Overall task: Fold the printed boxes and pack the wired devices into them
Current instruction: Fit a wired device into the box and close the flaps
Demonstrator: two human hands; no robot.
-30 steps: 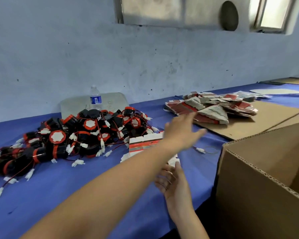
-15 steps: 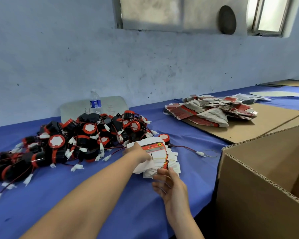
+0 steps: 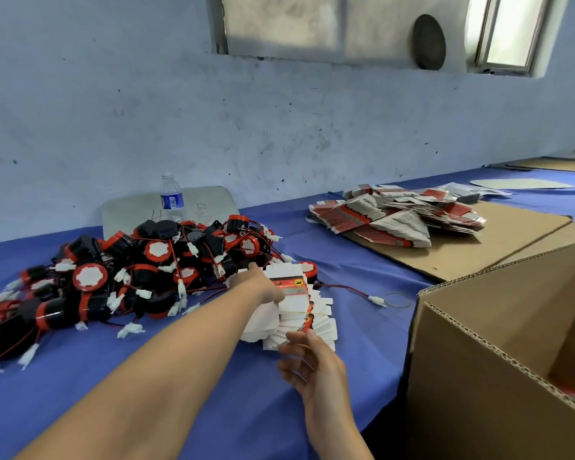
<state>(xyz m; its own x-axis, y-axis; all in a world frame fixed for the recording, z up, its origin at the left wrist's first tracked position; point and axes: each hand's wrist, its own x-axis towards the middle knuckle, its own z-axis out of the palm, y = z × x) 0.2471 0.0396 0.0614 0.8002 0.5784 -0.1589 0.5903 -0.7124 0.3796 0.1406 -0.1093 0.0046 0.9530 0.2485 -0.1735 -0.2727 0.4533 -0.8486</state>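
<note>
- While your left hand (image 3: 258, 287) reaches across to the middle of the frame, its fingers grasp the top of the fanned bundle of flat printed boxes (image 3: 296, 310) lying on the blue table (image 3: 80, 376).
- Your right hand (image 3: 307, 363), lower centre, pinches the bundle's near edge with curled fingers.
- Left of centre lies the heap of wired devices (image 3: 130, 270); more flat boxes (image 3: 392, 215) sit at upper right.
- At lower right stands an open carton (image 3: 498, 360).

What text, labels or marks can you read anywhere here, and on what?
Water bottle label: blue, print too small to read.
Grey board behind it: faint scrawled marks, illegible.
Top flat box under the left hand: red band with a yellow emblem, blurred.
Far stack of flat boxes: print unreadable.
</note>
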